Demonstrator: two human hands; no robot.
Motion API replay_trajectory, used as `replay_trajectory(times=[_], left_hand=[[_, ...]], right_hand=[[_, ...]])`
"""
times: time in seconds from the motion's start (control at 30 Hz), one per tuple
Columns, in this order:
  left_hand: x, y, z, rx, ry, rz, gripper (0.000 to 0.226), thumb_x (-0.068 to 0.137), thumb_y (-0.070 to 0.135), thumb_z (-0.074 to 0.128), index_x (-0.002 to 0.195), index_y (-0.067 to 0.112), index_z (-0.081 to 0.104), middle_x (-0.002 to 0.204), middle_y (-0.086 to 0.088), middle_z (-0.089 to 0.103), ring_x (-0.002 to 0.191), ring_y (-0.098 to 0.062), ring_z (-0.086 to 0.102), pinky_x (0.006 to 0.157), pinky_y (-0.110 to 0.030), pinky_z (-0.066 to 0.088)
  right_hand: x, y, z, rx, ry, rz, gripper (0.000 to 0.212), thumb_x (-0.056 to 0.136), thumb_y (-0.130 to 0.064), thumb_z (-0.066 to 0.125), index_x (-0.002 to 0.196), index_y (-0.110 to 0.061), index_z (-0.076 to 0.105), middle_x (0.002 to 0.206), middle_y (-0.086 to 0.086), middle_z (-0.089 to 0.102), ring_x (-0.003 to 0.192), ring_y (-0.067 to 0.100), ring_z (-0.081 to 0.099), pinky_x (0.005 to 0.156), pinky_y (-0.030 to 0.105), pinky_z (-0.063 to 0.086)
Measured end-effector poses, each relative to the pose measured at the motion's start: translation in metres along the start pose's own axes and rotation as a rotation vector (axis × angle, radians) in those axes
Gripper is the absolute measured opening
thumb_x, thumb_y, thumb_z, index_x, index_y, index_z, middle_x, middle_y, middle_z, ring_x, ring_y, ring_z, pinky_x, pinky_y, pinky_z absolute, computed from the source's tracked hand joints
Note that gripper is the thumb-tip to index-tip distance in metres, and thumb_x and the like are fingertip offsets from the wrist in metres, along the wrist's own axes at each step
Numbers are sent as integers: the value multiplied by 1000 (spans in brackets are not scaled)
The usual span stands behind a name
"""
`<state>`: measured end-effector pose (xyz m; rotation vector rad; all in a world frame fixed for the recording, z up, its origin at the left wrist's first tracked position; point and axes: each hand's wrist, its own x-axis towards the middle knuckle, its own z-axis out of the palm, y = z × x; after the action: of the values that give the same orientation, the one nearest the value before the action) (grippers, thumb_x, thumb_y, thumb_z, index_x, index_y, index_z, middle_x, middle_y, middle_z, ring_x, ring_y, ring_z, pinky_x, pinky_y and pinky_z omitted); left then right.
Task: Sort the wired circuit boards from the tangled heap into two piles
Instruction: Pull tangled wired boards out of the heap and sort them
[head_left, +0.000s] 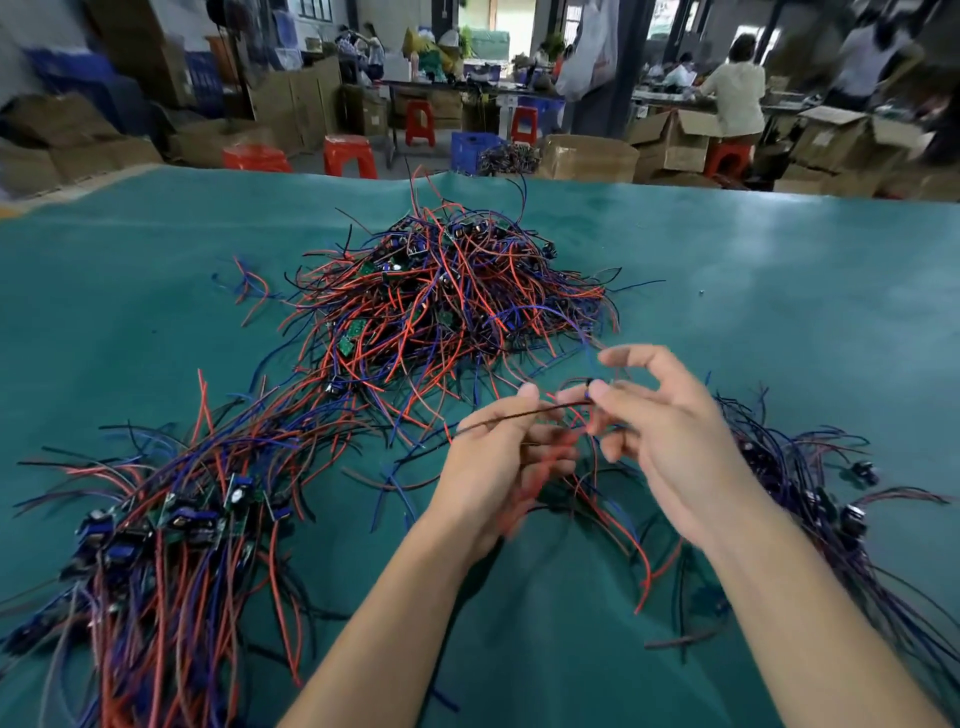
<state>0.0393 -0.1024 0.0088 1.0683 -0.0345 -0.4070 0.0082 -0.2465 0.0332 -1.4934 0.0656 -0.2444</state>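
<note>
Wired circuit boards sit in a tangled heap at 12 o'clock on the green counter, with one sorted pile at 8 o'clock and another pile at 3 o'clock. Left hand has its fingers curled round a dark wire; right hand pinches the same wire's end. Plenty of bare counter toward the far edge at 1 and 10 o'clock. Motion blur, no writing readable.
</note>
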Motion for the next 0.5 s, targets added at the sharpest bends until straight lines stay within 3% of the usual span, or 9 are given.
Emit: replay_trajectory(times=[0.1, 0.2, 0.37, 0.5], left_hand=[[-2, -1, -2, 74, -97, -15, 30, 96, 35, 61, 93, 8, 74, 78, -14, 69, 63, -19, 67, 59, -24, 56], [-4, -3, -6, 128, -154, 25, 14, 90, 17, 69, 95, 4, 69, 84, -12, 70, 69, -18, 66, 65, -23, 56], [-7, -4, -5, 181, -156, 56, 15, 88, -7, 60, 86, 3, 71, 79, -13, 68, 65, -16, 62, 66, -23, 55], [-7, -4, -3, 185, -121, 47, 18, 92, -3, 57, 82, 8, 66, 68, -6, 60, 61, -13, 60, 62, -21, 56]], right_hand=[[-8, 13, 9, 5, 23, 12, 19, 100, 2, 56, 111, -12, 61, 89, 0, 80, 62, 3, 64, 49, 14, 43], [-10, 18, 13, 60, 29, 25, 17, 101, 3, 53, 105, -10, 63, 100, 6, 80, 69, 3, 70, 51, 10, 46], [-10, 22, 13, 62, 72, 18, 4, 95, -5, 67, 94, -5, 63, 83, -2, 78, 54, 1, 61, 47, 10, 42], [-8, 23, 9, -8, 160, -37, 9, 94, -9, 71, 86, -10, 74, 88, 7, 79, 70, 9, 66, 56, 16, 44]])
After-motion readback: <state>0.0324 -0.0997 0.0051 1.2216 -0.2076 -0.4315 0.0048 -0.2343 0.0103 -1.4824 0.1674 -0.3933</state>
